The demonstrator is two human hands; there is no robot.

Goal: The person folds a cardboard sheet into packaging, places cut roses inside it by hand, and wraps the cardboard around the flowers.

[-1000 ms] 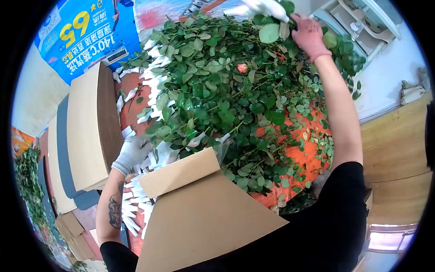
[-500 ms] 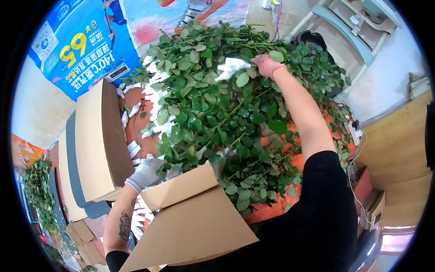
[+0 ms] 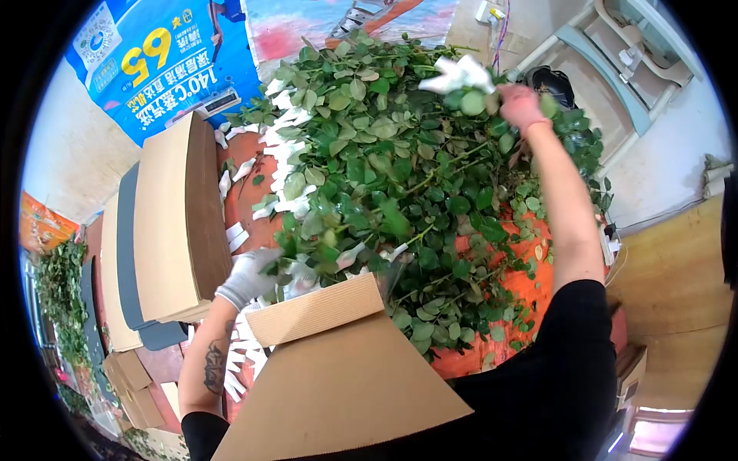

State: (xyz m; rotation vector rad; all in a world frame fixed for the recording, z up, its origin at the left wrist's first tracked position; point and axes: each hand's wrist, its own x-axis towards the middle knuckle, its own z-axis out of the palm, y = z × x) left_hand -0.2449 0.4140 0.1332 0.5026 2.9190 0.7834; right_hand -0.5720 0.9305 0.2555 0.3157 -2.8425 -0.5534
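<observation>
My right hand (image 3: 523, 106), in a pink glove, is closed round leafy flower stems whose white-wrapped heads (image 3: 457, 75) point left. It is raised over the far right of a large heap of leafy stems (image 3: 400, 154). Along the heap's left side lie several more white-wrapped heads (image 3: 284, 165). My left hand (image 3: 252, 276), in a whitish glove, is beside the heap's near left corner. Its fingers curl in among leaves and white wrapping, and what they hold is unclear. Just right of it is the folded flap of a cardboard sheet (image 3: 338, 384) in front of my body.
A stack of cardboard sheets (image 3: 173, 223) stands on the left, with a dark strip down it. White paper strips (image 3: 242, 349) lie by my left forearm. The orange table surface (image 3: 523, 276) shows at right. A pale rack (image 3: 607, 69) stands behind.
My right hand has moved right and slightly up in the picture, carrying the wrapped stems. My left hand stays by the flap. The whole view has shifted a little.
</observation>
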